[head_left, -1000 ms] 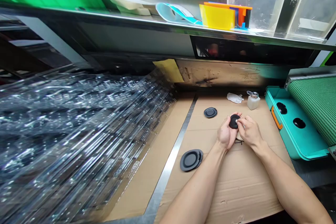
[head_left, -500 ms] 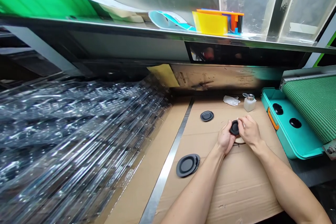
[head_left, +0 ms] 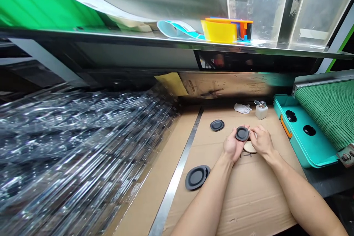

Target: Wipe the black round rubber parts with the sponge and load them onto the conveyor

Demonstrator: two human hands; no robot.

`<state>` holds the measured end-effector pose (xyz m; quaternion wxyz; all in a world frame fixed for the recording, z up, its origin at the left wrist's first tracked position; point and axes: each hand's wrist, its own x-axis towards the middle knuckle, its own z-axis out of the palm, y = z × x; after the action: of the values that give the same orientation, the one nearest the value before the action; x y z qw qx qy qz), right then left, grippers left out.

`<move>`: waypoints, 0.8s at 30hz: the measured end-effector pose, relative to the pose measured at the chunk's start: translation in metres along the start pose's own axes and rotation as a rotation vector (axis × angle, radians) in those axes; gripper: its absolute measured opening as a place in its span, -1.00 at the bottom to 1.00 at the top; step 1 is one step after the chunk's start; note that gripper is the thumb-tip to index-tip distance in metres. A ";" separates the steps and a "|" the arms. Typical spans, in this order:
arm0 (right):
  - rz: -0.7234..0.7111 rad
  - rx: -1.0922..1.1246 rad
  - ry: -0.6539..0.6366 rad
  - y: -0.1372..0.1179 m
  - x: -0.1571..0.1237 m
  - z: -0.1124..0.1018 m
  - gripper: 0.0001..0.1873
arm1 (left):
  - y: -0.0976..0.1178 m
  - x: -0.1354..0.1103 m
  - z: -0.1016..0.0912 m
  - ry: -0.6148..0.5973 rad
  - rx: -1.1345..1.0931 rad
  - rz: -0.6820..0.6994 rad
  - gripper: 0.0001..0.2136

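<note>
Backdrop: clear acrylic panels stood behind a steel-edged shelf (head_left: 177, 40) at 12 o'clock, carrying a yellow bin (head_left: 218, 31).
Bench: cardboard sheet (head_left: 249, 199) lay under both arms, with a metal strip (head_left: 171, 180) along its left side.
9 o'clock: stack of clear plastic sheets (head_left: 83, 155) filled the side of the view.
3 o'clock: teal tray (head_left: 304, 147) had an orange handle (head_left: 285, 125) and two black discs (head_left: 291, 116) in it, next to green mesh (head_left: 326, 114).
Held item: black rubber disc (head_left: 242, 133) sat above the left hand, face up.
Left hand (head_left: 233, 143): open, palm up, cradling the disc.
Right hand (head_left: 261, 141): fingertips (head_left: 251, 131) touched the disc's rim; grip firmness unclear.
Near hands: round beige piece (head_left: 250, 147) at 5 o'clock, just below the disc.
Other parts: loose disc (head_left: 217, 125) at 10 o'clock; disc stack (head_left: 195, 177) at 8 o'clock.
Top of sheet: white wipe (head_left: 242, 108) at 12 o'clock; dispenser bottle (head_left: 261, 111) at 1 o'clock.
</note>
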<state>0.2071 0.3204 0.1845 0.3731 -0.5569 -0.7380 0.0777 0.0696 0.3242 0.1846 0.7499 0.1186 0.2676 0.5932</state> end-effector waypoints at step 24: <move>-0.001 -0.027 0.106 0.005 0.008 -0.024 -0.77 | 0.006 -0.002 0.004 -0.003 -0.048 -0.032 -0.69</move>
<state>0.2248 0.3223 0.2027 0.4043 -0.5648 -0.7184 0.0378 0.0664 0.3242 0.1914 0.7623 0.0972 0.2539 0.5874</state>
